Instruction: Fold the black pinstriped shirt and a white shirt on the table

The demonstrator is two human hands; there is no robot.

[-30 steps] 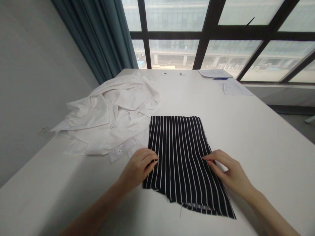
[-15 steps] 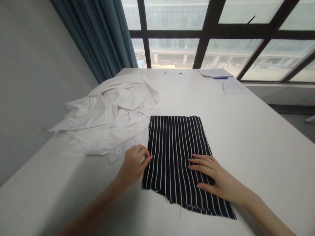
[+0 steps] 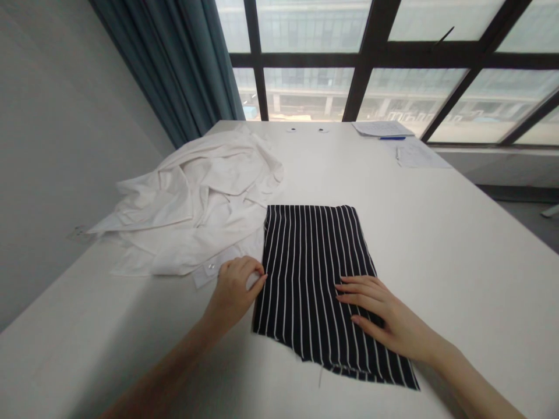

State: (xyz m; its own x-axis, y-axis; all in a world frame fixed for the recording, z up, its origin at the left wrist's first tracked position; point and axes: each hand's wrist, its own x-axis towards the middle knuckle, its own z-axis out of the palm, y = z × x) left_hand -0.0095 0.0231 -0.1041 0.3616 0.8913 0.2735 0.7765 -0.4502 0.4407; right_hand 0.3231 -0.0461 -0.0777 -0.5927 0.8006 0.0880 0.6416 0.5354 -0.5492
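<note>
A folded black cloth with white stripes lies flat on the white table in front of me. My right hand rests on its near right part, palm down, fingers stretched out and spread. My left hand sits at the cloth's left edge with its fingers curled and pinched at the hem. Whether the edge is actually between the fingertips is hard to see.
A crumpled white shirt is heaped to the left, touching the striped cloth. Papers and a blue pen lie at the far edge by the window. A teal curtain hangs at the back left.
My right hand slid from the cloth's right edge onto its surface and flattened there. My left hand drew back to the left edge and curled its fingers.
</note>
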